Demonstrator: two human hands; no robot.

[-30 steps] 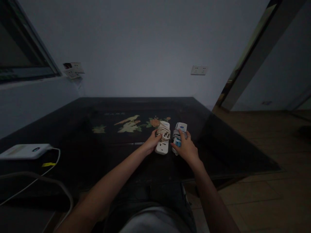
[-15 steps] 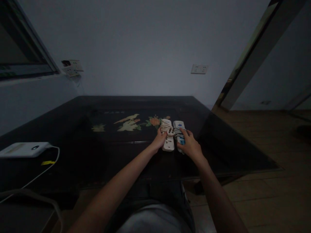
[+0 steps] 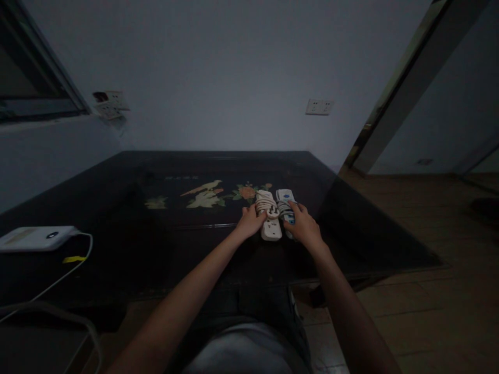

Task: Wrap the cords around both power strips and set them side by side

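Note:
Two power strips lie side by side on the dark table, long sides nearly touching. The left one is a white power strip (image 3: 272,230) with its pale cord wound round its middle and a plug (image 3: 273,211) on top, prongs up. My left hand (image 3: 250,222) grips it from the left side, thumb near the plug. The right one, a white and blue power strip (image 3: 286,195), has a grey cord wound round it. My right hand (image 3: 305,226) is closed round its right side, covering much of its near half.
The dark table (image 3: 218,254) bears a painted bird and flowers. At far left lies a white device (image 3: 35,239) with a white cable (image 3: 58,283) and a yellow tag (image 3: 74,259). Sockets (image 3: 319,107) are on the wall behind; wooden floor lies to the right.
My left hand has shifted slightly left on its strip, and the plug shows more clearly. My right hand still holds the other strip. The view has moved slightly.

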